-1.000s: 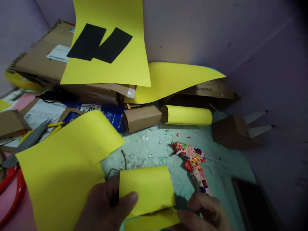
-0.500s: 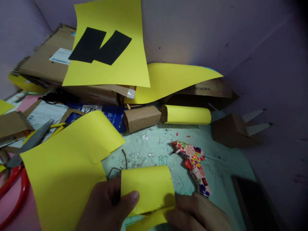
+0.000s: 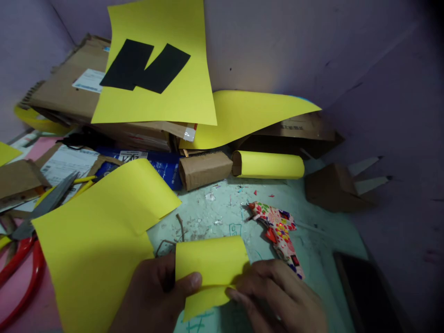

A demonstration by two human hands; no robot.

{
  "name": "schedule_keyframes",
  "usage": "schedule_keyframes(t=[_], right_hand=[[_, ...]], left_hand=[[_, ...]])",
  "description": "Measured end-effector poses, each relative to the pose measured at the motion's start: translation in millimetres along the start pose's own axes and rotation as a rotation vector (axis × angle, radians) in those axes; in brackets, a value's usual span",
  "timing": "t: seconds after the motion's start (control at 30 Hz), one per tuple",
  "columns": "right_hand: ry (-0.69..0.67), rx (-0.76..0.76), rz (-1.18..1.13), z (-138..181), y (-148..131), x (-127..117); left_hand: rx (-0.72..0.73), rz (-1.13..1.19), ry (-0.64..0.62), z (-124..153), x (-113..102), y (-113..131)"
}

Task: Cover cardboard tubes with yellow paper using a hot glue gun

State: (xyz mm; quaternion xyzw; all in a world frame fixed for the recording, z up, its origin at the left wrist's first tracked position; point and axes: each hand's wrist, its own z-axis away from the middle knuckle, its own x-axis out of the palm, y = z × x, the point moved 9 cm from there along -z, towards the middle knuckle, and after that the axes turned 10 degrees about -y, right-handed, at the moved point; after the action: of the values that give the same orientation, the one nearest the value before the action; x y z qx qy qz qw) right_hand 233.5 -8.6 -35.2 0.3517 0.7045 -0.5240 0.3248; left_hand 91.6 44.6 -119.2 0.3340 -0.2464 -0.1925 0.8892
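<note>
Toward the near edge of the bench, left hand's grip is snug around a yellow paper roll, thumb on top, while the right hand pinches its loose flap. Floral glue gun lies just past that; yellow-covered tube's nearer the back edge, beside a brown cardboard one.

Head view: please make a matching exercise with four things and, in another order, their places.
Things
1. Curved yellow paper piece
2. Floral-patterned plastic glue gun
3. Black paper rectangles
4. Red-handled metal scissors

Places
A. at the picture's left edge
B. on the upper yellow paper sheet
C. held by the left hand, right hand at its edge
D. on the pale green table, right of centre

Pairs: 1-C; 2-D; 3-B; 4-A
</note>
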Motion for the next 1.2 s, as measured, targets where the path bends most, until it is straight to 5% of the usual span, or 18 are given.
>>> schedule_keyframes(t=[0.2, 0.4, 0.6, 0.7, 0.83, 1.03, 1.2], right_hand=[[0.076, 0.217, -0.197, -3, 21, 2], [-0.022, 0.655, -0.491, 14, 58, 34], [-0.036, 0.621, -0.498, 9, 55, 34], [-0.02, 0.6, -0.452, 6, 49, 30], [0.012, 0.567, -0.457, 5, 48, 27], [0.15, 0.571, -0.936, 15, 69, 23], [0.072, 0.514, -1.104, 15, 56, 33]], left_hand=[[-0.013, 0.091, 0.057, 6, 5, 5], [0.043, 0.09, 0.083, 2, 0, 7], [0.17, -0.022, 0.212, 6, -23, 9], [0.275, -0.107, 0.173, 14, -14, 18], [0.236, -0.14, 0.222, 16, -11, 14], [0.216, -0.055, 0.23, 11, -15, 13], [0.19, -0.072, 0.192, 9, -12, 14]])
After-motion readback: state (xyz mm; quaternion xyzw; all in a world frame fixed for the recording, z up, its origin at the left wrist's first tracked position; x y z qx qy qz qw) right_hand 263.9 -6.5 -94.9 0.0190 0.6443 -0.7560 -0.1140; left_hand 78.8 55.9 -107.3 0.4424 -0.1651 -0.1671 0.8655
